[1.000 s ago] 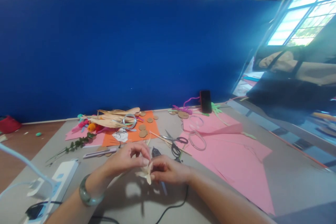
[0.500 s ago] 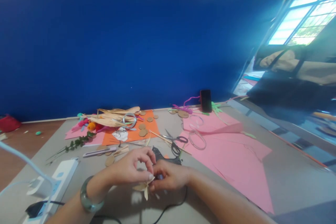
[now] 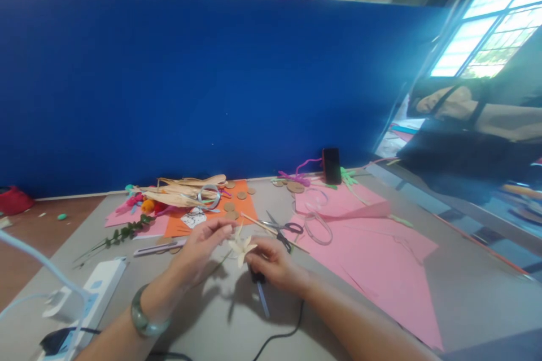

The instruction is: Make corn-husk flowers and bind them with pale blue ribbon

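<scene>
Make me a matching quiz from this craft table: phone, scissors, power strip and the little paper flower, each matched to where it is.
1 phone
2 scissors
3 power strip
4 paper flower

A between left hand and right hand
B upright against blue wall
C on table, far left
D lying just past the right hand

Pairs: 1-B, 2-D, 3-C, 4-A

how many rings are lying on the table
3: far clear ring on the pink sheet's back part, near clear ring just before it, grey ring on the straw pile. Clutter may hide more.
</scene>
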The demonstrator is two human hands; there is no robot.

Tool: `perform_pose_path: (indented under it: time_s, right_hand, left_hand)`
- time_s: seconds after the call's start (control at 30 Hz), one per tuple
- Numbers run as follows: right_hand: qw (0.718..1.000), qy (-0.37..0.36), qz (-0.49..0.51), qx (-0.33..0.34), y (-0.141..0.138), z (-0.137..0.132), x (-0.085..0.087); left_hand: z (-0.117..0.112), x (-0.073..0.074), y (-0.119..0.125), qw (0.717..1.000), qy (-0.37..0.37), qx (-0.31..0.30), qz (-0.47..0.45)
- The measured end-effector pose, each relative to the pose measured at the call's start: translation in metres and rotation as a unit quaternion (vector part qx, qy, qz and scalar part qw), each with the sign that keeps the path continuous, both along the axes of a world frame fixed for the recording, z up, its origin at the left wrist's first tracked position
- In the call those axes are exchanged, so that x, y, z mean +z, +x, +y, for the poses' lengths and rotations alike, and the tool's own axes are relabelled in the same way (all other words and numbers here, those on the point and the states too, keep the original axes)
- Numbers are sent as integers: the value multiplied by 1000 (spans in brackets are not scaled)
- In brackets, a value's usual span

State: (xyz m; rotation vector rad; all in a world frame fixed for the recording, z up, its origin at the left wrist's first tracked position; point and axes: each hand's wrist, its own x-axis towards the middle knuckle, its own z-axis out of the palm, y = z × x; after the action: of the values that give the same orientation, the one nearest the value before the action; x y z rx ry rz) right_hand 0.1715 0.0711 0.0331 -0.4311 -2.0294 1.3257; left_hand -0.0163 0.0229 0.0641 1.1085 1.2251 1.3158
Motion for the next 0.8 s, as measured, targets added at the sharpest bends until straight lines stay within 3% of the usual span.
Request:
perform_pose_path:
  time_s: [0.13, 0.23, 0.5, 0.6, 0.8]
  right_hand:
    - [978, 117, 13, -170, 2, 6, -1]
    - [966, 133, 22, -223, 4, 10, -2]
    - [952, 180, 42, -242, 7, 14, -10]
    - [951, 192, 44, -240, 7, 14, -9]
    - [948, 199, 60, -240, 6, 15, -11]
  left_hand:
    - [6, -6, -6, 997, 13, 76, -17]
    - [8, -8, -10, 997, 25, 71, -15]
    - [12, -15, -6, 996, -18, 77, 35]
    - [12, -16, -5, 998, -13, 57, 37]
    - [10, -17, -7, 997, 18, 77, 1]
